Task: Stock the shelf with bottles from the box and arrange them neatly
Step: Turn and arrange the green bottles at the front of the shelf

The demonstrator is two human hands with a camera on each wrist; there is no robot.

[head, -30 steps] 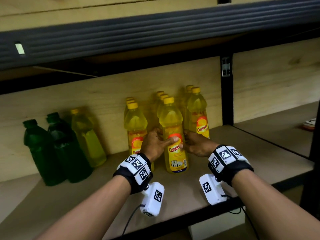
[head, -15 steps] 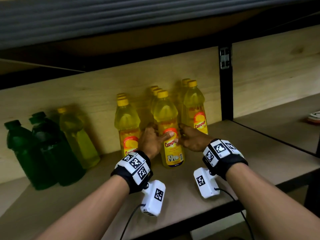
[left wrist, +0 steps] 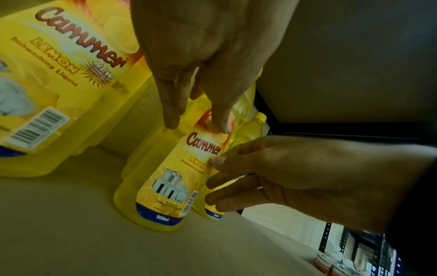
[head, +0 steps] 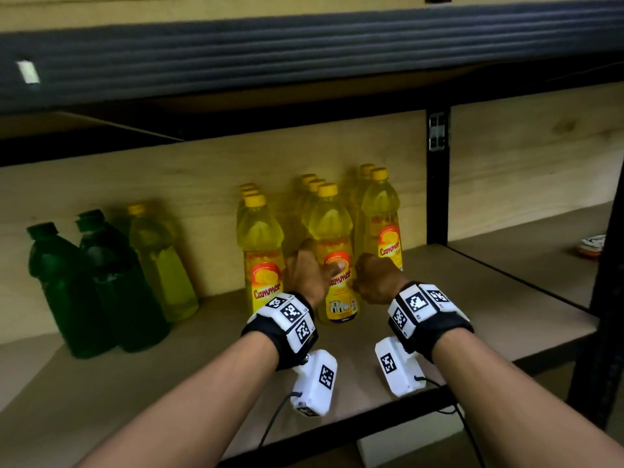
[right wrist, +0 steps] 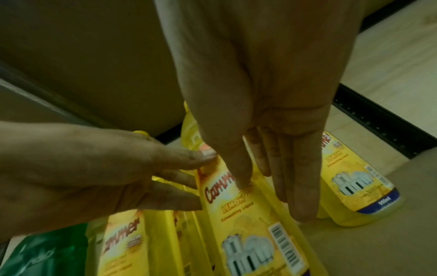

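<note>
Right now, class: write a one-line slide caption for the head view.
Left hand and right hand hold the front yellow Cammer bottle upright on the shelf, green bottles at left.

Well right of my grip lies a small red-and-white object (head: 591, 246); high up, far left, a pale tag (head: 27, 71) shows.

"Cammer LEMON Dishwashing Liquid", "900ml" on yellow bottles (left wrist: 163, 188)
</note>
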